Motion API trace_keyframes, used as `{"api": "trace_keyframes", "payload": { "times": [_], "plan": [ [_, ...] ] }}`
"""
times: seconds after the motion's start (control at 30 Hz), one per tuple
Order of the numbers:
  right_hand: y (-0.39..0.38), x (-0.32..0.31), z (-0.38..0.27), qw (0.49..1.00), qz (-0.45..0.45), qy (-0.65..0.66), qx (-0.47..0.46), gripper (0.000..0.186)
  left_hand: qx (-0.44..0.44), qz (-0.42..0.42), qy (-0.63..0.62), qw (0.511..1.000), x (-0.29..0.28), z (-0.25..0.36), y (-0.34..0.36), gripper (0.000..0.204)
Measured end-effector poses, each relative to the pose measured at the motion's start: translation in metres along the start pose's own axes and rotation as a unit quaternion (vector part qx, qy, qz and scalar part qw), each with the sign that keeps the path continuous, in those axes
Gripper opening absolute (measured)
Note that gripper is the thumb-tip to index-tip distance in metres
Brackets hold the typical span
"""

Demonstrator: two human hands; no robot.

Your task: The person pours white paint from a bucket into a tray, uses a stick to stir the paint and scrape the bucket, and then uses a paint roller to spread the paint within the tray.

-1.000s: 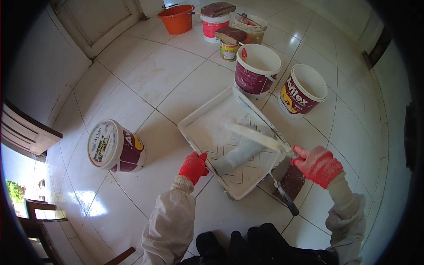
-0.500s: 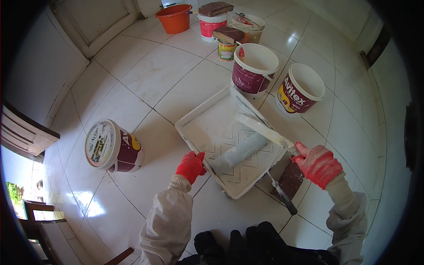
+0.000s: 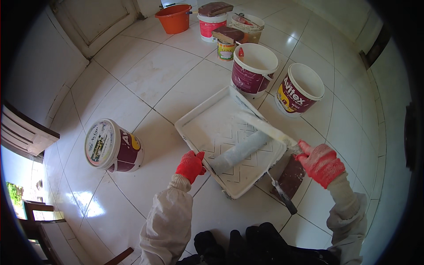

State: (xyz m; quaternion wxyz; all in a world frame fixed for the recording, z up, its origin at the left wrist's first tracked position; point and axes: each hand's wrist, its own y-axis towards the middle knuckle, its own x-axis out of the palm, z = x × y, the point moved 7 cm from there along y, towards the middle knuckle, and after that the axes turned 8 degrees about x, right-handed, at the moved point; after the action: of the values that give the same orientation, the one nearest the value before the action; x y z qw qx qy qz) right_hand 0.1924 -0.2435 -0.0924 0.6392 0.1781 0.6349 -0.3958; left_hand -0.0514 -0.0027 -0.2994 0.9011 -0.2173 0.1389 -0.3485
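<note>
A white paint tray [image 3: 207,119] with a ridged floor lies before me, a grey roller [image 3: 238,152] resting in it, its black-tipped handle [image 3: 287,202] hanging over the near right edge. My left hand [image 3: 190,167], in a red glove, grips the tray's left rim. My right hand [image 3: 319,162], also red-gloved, grips a pale paint-coated stick [image 3: 269,132] that reaches over the roller into the tray, its far end smeared by motion. A brown block [image 3: 291,176] lies beside the tray's right side, partly hidden.
A lidded bucket [image 3: 115,145] stands left on the tiled floor, two open buckets [image 3: 298,90] behind the tray. Farther back are an orange basin [image 3: 173,20], a pink-labelled bucket [image 3: 213,28], a beige bucket [image 3: 247,31] and a small can [image 3: 226,51]. A wooden door [image 3: 31,123] is at left.
Over the last second my right hand and the stick have shifted slightly, the stick's far end moving right within the tray. My left hand stays on the rim.
</note>
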Motion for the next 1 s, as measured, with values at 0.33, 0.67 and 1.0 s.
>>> {"api": "trace_keyframes", "payload": {
  "times": [0.33,0.67,1.0],
  "plan": [
    [0.003,0.017,-0.006,0.999,-0.045,-0.015,-0.004,0.039,-0.006,-0.004,0.001,1.0,0.0,0.001,-0.002,0.034],
    [0.006,0.001,-0.036,0.995,0.021,0.071,-0.07,0.038,-0.015,0.005,-0.001,1.0,0.0,-0.003,0.002,0.033],
    [0.011,0.005,-0.054,0.982,0.063,0.04,-0.172,0.033,-0.004,-0.003,0.004,1.0,0.0,-0.001,0.001,0.034]
  ]
}}
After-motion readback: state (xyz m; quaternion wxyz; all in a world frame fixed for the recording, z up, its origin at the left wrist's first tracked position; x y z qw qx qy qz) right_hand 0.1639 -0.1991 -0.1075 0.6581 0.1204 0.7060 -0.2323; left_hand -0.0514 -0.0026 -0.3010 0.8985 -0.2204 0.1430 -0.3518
